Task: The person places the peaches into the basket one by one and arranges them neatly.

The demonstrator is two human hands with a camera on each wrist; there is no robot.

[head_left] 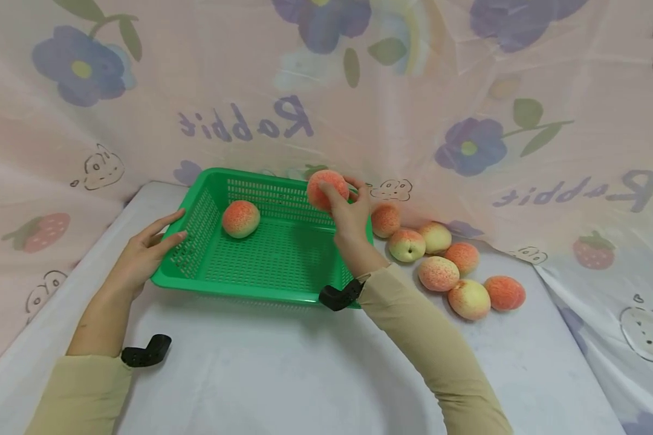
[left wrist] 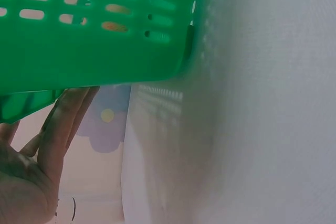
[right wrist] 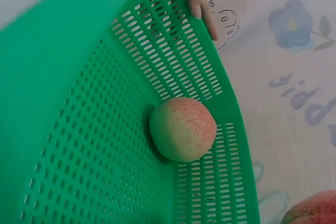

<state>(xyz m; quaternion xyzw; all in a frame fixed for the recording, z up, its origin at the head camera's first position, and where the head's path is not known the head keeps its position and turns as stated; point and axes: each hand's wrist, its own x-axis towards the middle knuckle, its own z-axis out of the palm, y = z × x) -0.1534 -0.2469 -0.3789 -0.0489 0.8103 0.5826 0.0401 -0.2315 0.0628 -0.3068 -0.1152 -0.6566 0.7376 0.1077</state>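
Observation:
A green plastic basket [head_left: 234,291] with slotted walls stands on the white-covered table. My left hand [head_left: 138,260] grips its left end, thumb and fingers at the rim; in the left wrist view those fingers [left wrist: 65,124] touch the rim from outside. Over the basket's back right part, my right hand [head_left: 352,223] holds a reddish peach [head_left: 324,180] between thumb and fingers. Part of this held peach [right wrist: 315,211] shows at the right wrist view's lower corner. One red-and-yellow peach [head_left: 241,219] lies inside the basket near its left back corner, also seen as a peach [right wrist: 182,129] against the slotted wall.
Several loose peaches [head_left: 438,273] lie grouped on the table to the basket's right, beside my right forearm. A printed cloth [head_left: 337,133] with flowers and lettering hangs behind the table. Black wrist devices [head_left: 148,351] sit at both sleeves.

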